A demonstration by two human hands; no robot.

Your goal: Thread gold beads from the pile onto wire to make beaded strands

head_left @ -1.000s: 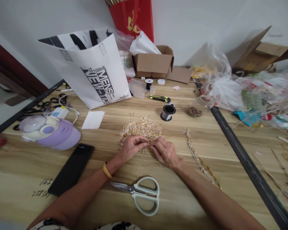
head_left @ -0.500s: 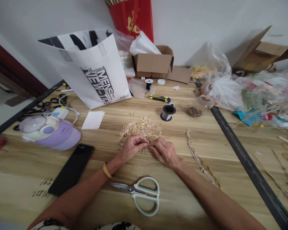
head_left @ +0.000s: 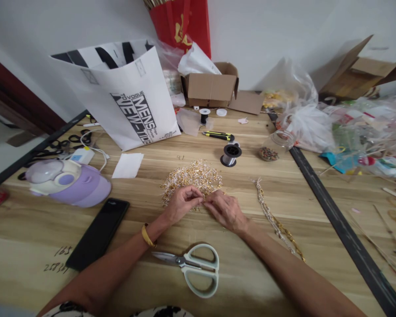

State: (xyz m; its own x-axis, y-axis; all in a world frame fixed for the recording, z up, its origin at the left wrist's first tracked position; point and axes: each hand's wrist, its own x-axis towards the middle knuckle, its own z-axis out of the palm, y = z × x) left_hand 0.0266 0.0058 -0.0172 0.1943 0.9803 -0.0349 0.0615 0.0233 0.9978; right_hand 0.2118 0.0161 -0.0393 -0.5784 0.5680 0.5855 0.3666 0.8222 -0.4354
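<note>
A heap of gold and clear beaded strands (head_left: 192,176) lies on the wooden table. At its near edge my left hand (head_left: 184,202) pinches, thumb against fingertips. My right hand (head_left: 225,209) is pinched too, its fingertips meeting the left ones. Whatever sits between them is too small to name, though it looks like part of the beaded work. Scissors with pale green handles (head_left: 201,269) rest just below my hands, blades pointing left. To the right lie a few silver and gold bead strands (head_left: 273,220), stretched out lengthwise.
Behind the heap are a wire spool (head_left: 231,155), a yellow-black utility knife (head_left: 218,135) and a jar of beads (head_left: 277,145). On the left are a phone (head_left: 98,233), a purple bottle (head_left: 69,182) and a white paper bag (head_left: 128,97). Plastic bags (head_left: 312,127) crowd the right.
My right hand has shifted very slightly left, closer against the left fingertips. Everything else stays where it was.
</note>
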